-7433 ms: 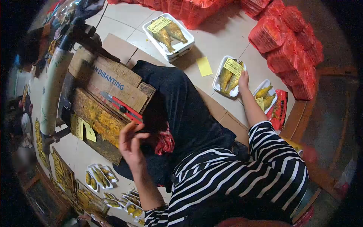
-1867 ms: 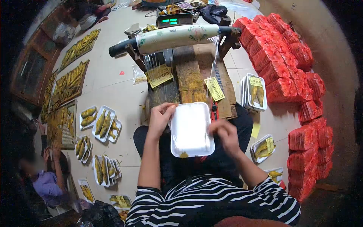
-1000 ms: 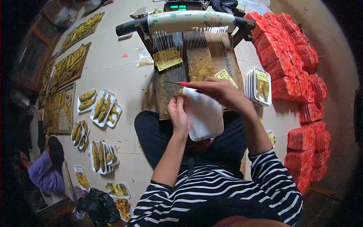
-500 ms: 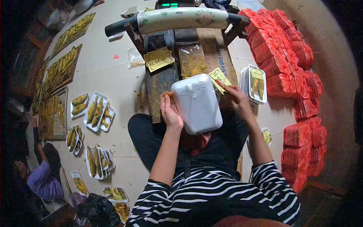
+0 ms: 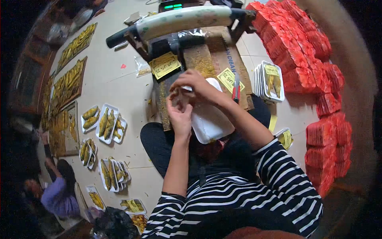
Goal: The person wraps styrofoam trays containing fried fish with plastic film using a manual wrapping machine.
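Observation:
A white foam tray (image 5: pixel 211 121) sits tilted over my lap, its pale underside up, beside both hands. At its left edge my left hand (image 5: pixel 181 117) is closed with curled fingers. My right hand (image 5: pixel 195 84) reaches across the tray, its bent fingers pinched close above the left fingertips. Something pale or see-through shows between the hands, too hidden to name. A knife (image 5: pixel 236 88) with a red handle lies on the board at the right, beside yellow printed labels (image 5: pixel 230 79). Another stack of yellow labels (image 5: pixel 164 65) lies on the dark board at the left.
A roll of plastic film (image 5: pixel 185 22) spans a stand ahead. Stacked fish trays (image 5: pixel 272 81) stand right, before piled red bundles (image 5: pixel 296 59). Foam trays of fish (image 5: pixel 106 123) and fish-covered racks (image 5: pixel 69 81) lie left. A person in a purple top (image 5: pixel 59 197) sits lower left.
My right hand has let go of the knife and labels, now on the board, and moved left to meet my left hand. The tray has tilted and shifted slightly.

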Motion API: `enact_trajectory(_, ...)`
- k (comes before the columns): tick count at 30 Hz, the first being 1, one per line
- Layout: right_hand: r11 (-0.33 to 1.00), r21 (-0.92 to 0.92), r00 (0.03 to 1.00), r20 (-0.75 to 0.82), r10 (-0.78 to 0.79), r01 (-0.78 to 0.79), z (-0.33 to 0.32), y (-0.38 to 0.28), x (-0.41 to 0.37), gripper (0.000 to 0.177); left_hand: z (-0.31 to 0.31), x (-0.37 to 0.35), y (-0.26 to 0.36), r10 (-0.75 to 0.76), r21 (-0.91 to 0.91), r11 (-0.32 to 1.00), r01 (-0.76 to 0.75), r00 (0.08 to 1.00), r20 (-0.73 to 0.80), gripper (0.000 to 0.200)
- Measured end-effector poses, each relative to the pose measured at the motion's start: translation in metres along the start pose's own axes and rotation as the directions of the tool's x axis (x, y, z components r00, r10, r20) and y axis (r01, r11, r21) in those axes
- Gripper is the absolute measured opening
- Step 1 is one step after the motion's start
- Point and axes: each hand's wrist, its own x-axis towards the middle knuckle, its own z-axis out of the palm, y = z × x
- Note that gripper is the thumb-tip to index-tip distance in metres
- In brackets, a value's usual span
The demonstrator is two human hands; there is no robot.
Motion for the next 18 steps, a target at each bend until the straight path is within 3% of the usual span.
enact_trajectory(2, 1.0, 0.01, 0.999, -0.017, 0.027, -0.027, -0.032, -0.005, -0.015, 0.019, 0.024, -0.011, 0.038, -0.066, 0.035, 0.997, 0.065, 0.998, 0.018, 0.058)
enact_trajectory(4, 0.954, 0.279, 0.975, -0.16, 0.156, -0.106, -0.061, -0.005, -0.062, 0.02, 0.044, -0.022, 0.065, -0.129, 0.073, 0.99, 0.118, 0.978, 0.165, 0.06)
enact_trajectory(5, 0.891, 0.421, 0.945, -0.186, 0.268, -0.17, -0.077, -0.003, -0.091, 0.021, 0.058, -0.033, 0.076, -0.138, 0.109, 0.987, 0.117, 0.969, 0.207, 0.049)
enact_trajectory(6, 0.802, 0.531, 0.86, -0.239, 0.451, -0.274, -0.094, -0.015, -0.121, 0.024, 0.065, -0.043, 0.077, -0.065, 0.293, 0.955, -0.041, 0.937, 0.344, 0.032)
enact_trajectory(7, 0.665, 0.647, 0.74, -0.225, 0.634, -0.373, -0.098, -0.014, -0.157, 0.027, 0.077, -0.062, 0.084, -0.153, 0.297, 0.955, 0.012, 0.877, 0.455, 0.023)
enact_trajectory(8, 0.5, 0.755, 0.591, -0.187, 0.784, -0.424, -0.097, -0.013, -0.198, 0.03, 0.081, -0.074, 0.083, -0.169, 0.404, 0.9, -0.161, 0.726, 0.667, 0.026)
enact_trajectory(9, 0.42, 0.771, 0.644, -0.017, 0.765, -0.478, -0.102, -0.014, -0.237, 0.038, 0.101, -0.084, 0.091, -0.108, 0.332, 0.85, -0.409, 0.481, 0.87, 0.032)
enact_trajectory(10, 0.042, 0.853, 0.574, 0.313, 0.757, -0.52, -0.098, -0.022, -0.279, 0.04, 0.107, -0.106, 0.079, -0.196, 0.32, 0.856, -0.405, 0.317, 0.928, 0.029)
enact_trajectory(11, -0.026, 0.795, 0.473, 0.386, 0.792, -0.607, -0.102, -0.043, -0.303, 0.039, 0.119, -0.116, 0.073, -0.206, 0.212, 0.836, -0.506, 0.068, 0.976, 0.026)
enact_trajectory(12, -0.103, 0.728, 0.363, 0.453, 0.814, -0.678, -0.105, -0.064, -0.326, 0.037, 0.125, -0.127, 0.056, -0.223, 0.113, 0.812, -0.572, -0.126, 0.967, 0.026)
enact_trajectory(13, -0.177, 0.863, 0.367, 0.376, 0.851, -0.474, -0.096, -0.072, -0.359, 0.033, 0.128, -0.141, 0.041, -0.246, 0.091, 0.766, -0.636, -0.16, 0.956, 0.026)
enact_trajectory(14, -0.199, 0.953, 0.306, 0.265, 0.915, -0.229, -0.086, -0.077, -0.39, 0.031, 0.13, -0.154, 0.027, -0.272, 0.067, 0.713, -0.698, -0.188, 0.944, 0.027)
enact_trajectory(16, -0.126, 0.992, 0.1, 0.123, 0.987, 0.024, -0.093, -0.087, -0.424, 0.033, 0.131, -0.166, 0.016, -0.308, 0.108, 0.757, -0.644, -0.206, 0.929, 0.039)
enact_trajectory(18, 0.055, 0.979, -0.085, -0.039, 0.996, 0.198, -0.091, -0.068, -0.48, 0.035, 0.134, -0.171, 0.01, -0.389, 0.248, 0.823, -0.512, -0.189, 0.902, 0.046)
